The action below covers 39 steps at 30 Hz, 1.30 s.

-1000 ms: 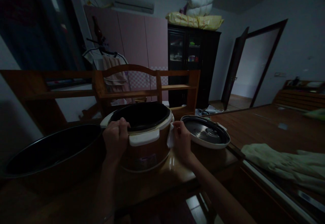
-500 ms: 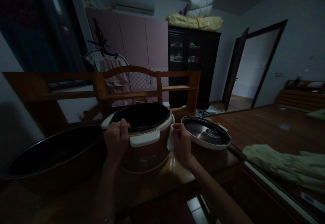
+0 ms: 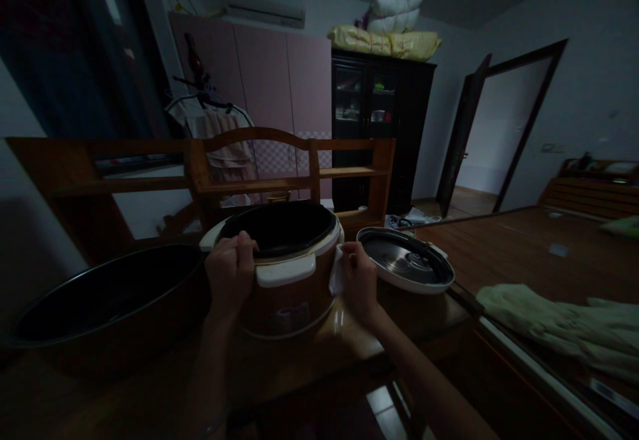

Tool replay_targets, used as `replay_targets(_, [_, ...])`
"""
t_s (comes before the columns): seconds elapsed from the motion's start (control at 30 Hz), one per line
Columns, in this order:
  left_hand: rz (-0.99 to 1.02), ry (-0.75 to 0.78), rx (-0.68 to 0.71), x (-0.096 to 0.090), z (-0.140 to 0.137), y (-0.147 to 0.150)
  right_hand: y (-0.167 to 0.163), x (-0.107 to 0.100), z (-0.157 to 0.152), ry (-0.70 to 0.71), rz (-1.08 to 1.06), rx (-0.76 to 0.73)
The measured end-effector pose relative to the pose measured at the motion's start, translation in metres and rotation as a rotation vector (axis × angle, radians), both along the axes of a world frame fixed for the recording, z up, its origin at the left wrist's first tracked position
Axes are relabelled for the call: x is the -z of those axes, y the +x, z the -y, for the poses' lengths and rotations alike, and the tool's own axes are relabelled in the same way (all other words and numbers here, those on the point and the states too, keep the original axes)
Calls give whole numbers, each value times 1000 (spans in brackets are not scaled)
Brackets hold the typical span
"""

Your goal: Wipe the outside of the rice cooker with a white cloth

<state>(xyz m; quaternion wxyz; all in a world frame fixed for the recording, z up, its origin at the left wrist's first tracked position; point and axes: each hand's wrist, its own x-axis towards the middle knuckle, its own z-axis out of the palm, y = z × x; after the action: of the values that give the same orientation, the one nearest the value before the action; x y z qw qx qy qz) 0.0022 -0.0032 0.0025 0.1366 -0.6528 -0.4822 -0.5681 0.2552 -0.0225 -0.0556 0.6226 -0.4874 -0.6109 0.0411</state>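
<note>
A rice cooker (image 3: 287, 303) with a brown body, white rim and dark interior stands lidless on the glossy desk (image 3: 279, 373). My left hand (image 3: 230, 267) is closed over its near left rim, thumb on top. My right hand (image 3: 360, 279) pinches a white cloth (image 3: 338, 272) against the cooker's right side. Right of it lies the cooker's lid (image 3: 399, 259), its metal inner side facing up. A large black inner pot (image 3: 110, 293) sits to the left, close to my left forearm.
Behind the cooker runs a wooden shelf rack (image 3: 254, 187) along the desk. To the right is a wooden surface (image 3: 499, 247) with a crumpled pale green cloth (image 3: 559, 327) on it. A dark cabinet (image 3: 414, 114) and an open door (image 3: 464, 120) are farther back.
Hardly anything differs. Both hands keep their places on the cooker and cloth, and the view has shifted very slightly.
</note>
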Motion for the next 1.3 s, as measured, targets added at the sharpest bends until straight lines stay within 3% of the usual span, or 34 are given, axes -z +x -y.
replay_targets(0.17, [-1, -3, -3, 0, -1, 0, 2, -12, -5, 27, -29, -1])
replay_targets(0.43, [4, -4, -3, 0, 0, 0, -1, -3, 1, -1, -15, -11])
replay_targets(0.67, [8, -8, -9, 0, -1, -1, 0, -12, -1, 10, -28, -5])
replay_targets(1.3, [-6, 2, 1, -1, -1, 0, 0, -11, -2, 21, -2, 13])
